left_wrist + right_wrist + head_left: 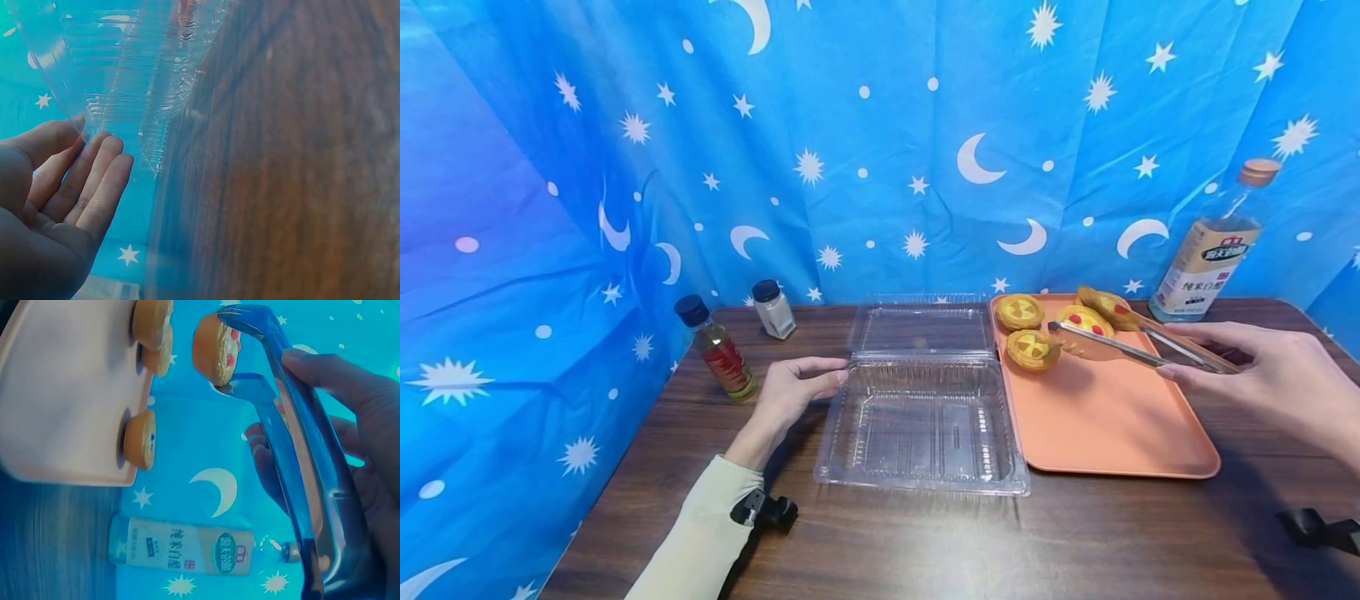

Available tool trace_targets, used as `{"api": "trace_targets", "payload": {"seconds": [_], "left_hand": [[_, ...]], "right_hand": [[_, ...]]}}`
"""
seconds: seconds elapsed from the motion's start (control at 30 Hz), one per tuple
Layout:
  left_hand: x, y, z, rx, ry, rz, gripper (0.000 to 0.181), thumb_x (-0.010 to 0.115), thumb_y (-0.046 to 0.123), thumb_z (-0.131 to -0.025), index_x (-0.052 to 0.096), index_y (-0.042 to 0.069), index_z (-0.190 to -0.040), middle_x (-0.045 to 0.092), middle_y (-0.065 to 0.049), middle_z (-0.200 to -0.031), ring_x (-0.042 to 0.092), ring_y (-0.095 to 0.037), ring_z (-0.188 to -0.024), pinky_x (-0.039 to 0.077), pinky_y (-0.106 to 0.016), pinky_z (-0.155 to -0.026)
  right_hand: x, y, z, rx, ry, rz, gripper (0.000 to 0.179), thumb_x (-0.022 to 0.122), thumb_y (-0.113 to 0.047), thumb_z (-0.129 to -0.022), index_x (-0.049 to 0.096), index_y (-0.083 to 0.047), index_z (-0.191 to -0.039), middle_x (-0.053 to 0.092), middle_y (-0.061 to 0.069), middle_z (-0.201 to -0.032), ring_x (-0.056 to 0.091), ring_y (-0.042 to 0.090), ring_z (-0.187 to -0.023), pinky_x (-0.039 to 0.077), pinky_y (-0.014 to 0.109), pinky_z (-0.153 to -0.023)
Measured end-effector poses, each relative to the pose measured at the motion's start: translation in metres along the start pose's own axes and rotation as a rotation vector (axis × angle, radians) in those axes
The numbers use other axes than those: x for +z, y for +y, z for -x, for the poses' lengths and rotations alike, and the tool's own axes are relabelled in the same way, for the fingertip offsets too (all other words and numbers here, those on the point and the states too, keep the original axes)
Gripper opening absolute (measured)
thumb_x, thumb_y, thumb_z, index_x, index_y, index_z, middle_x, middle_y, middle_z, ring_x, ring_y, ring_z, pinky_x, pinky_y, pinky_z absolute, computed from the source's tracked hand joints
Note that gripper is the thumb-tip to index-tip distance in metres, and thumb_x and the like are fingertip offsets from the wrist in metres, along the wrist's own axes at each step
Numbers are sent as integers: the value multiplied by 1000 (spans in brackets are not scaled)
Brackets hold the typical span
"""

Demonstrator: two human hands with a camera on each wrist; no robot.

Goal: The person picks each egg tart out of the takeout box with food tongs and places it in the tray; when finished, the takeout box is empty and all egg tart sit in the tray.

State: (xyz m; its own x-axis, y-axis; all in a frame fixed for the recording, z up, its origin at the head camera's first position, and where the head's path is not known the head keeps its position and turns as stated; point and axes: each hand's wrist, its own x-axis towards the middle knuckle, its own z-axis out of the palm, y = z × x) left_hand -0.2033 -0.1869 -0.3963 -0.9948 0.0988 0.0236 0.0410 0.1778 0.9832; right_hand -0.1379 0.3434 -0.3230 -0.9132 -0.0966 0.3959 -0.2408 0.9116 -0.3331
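Observation:
My left hand [787,398] pinches the left rim of a clear plastic clamshell box [917,429], its lid [925,329] folded back, between thumb and fingers. In the left wrist view the fingers of that hand [75,194] are at the box's edge. My right hand [1262,367] grips metal tongs [284,381]. Between the tong tips is an egg tart with red bits [215,350], raised off the orange tray [1112,425]. Two plain yellow egg tarts [1032,350] lie at the tray's left; another tart [140,440] lies at its far right, partly hidden by the tongs in the head view.
A dark-capped oil bottle [726,358] and a small shaker jar [774,310] stand left of the box. A tall labelled bottle [1206,258] stands behind the tray at the right. A blue star-and-moon cloth [887,167] hangs behind the wooden table [925,550].

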Motion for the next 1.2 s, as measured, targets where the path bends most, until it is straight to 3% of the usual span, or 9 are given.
{"api": "trace_targets", "payload": {"seconds": [0.13, 0.23, 0.4, 0.53, 0.73, 1.2], "left_hand": [[0, -1, 0, -1, 1, -6, 28, 80, 9, -96, 77, -4, -121, 78, -17, -113, 78, -24, -100, 62, -38, -95], [1, -1, -1, 0, 3, -3, 29, 81, 9, -96, 77, -4, -121, 78, -17, -113, 78, -24, -100, 62, -38, -94], [0, -1, -1, 4, -1, -4, 29, 80, 9, -96, 76, -5, -122, 78, -17, -113, 78, -22, -100, 61, -40, -95], [0, 0, -1, 4, 0, -8, 29, 81, 10, -96, 77, -4, -122, 78, -17, -112, 78, -22, -100, 61, -41, -96], [0, 0, 0, -1, 2, -15, 30, 82, 12, -96, 77, -3, -122, 78, -16, -113, 78, -23, -100, 61, -41, -96], [0, -1, -1, -2, 4, -21, 30, 81, 12, -97, 77, -3, -122, 78, -15, -113, 78, -24, -101, 60, -42, -98]], "right_hand": [[-1, 8, -1, 2, -1, 23, 61, 93, -37, -83, 74, -2, -129, 74, 24, -100, 65, 36, -82, 48, 40, -61], [-1, 14, -2, -1, -7, 39, 60, 93, -38, -83, 74, 0, -126, 72, 11, -85, 58, 23, -71, 42, 31, -55], [2, 22, -2, 37, -54, 41, 60, 89, -39, -88, 71, 0, -130, 64, -1, -74, 51, 19, -66, 38, 30, -53], [3, 28, -2, 81, -90, 34, 65, 87, -42, -90, 69, 2, -133, 64, 2, -76, 52, 21, -67, 38, 32, -53], [7, 37, -4, 53, -60, 36, 59, 91, -38, -85, 73, 2, -124, 70, 5, -80, 54, 21, -69, 41, 32, -55], [15, 50, -6, 51, -100, 79, 60, 90, -40, -86, 73, 6, -121, 68, 1, -76, 54, 20, -68, 41, 33, -56]]}}
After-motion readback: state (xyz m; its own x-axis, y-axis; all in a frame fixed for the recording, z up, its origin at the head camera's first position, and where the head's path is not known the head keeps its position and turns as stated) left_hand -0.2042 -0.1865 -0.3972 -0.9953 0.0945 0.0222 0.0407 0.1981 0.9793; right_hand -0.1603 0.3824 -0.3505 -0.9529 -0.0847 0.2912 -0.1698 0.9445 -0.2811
